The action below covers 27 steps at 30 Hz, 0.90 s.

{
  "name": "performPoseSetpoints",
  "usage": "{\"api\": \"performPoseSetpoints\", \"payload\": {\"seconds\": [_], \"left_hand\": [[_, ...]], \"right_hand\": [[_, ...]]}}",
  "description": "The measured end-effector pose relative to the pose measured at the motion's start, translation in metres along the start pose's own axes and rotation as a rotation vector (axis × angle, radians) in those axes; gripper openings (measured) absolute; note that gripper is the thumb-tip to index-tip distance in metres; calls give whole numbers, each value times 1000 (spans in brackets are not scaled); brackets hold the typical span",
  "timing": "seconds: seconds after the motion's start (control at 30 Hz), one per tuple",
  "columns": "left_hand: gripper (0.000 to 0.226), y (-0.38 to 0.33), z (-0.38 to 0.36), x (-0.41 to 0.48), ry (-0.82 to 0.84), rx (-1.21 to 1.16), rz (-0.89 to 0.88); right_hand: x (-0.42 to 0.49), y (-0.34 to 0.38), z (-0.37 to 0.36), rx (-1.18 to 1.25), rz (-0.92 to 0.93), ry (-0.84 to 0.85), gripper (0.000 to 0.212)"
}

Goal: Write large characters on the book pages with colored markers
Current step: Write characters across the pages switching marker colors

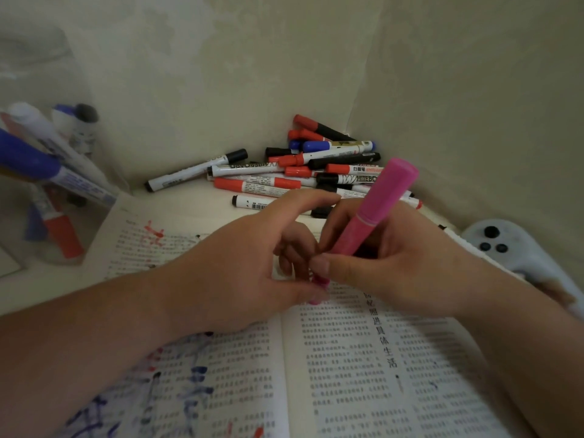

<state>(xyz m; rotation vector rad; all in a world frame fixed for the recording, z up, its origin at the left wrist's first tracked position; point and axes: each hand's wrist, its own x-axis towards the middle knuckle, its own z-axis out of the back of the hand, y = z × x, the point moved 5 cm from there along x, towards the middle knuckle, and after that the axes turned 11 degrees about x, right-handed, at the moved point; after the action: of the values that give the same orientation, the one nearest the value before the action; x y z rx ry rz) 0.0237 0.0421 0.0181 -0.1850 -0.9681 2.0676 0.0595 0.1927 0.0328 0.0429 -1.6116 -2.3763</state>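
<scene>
The right hand (398, 260) is gripping a pink plastic marker (377, 210) with its fingers curled round the barrel and the thumb pressing on the near side. The marker is tilting up and to the right above the middle of the open printed book (347, 358). The left hand (243, 260) is meeting it from the left, fingers curled and the thumb seeming to pinch the marker's lower end. Both hands are covering that end, so the tip is hidden.

The book is lying open on the white worktop (189, 197), filling the near half of the scene. Its left page is carrying large blue marker strokes (189, 390) near the forearm and red strokes (155, 232) farther off. The right page is showing a vertical heading ending in "具体生活"; the small print is blurring.

A loose pile of red, black and blue whiteboard markers (316, 172) is lying in the far corner against the pale wall, several barrels reading "WHITEBOARD". A clear plastic container (47, 184) at the far left is holding more markers. A pale grey device with three dark round lenses (505, 248) is lying at the right, just beside the right wrist.
</scene>
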Motion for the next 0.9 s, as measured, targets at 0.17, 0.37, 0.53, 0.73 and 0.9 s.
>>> {"api": "performPoseSetpoints", "payload": {"seconds": [0.17, 0.37, 0.53, 0.73, 0.9], "left_hand": [[98, -4, 0, -1, 12, -2, 2], [102, -3, 0, -1, -14, 14, 16], [98, 0, -1, -1, -13, -17, 11], [71, 1, -1, -1, 28, 25, 30], [55, 0, 2, -2, -6, 69, 0]], "right_hand": [[-2, 10, 2, 54, 113, -169, 37], [-5, 22, 4, 2, 340, -280, 50], [-4, 24, 2, 81, 459, -285, 71], [-9, 29, 2, 12, 620, -290, 41], [-11, 31, 0, -52, 646, -308, 43]]}}
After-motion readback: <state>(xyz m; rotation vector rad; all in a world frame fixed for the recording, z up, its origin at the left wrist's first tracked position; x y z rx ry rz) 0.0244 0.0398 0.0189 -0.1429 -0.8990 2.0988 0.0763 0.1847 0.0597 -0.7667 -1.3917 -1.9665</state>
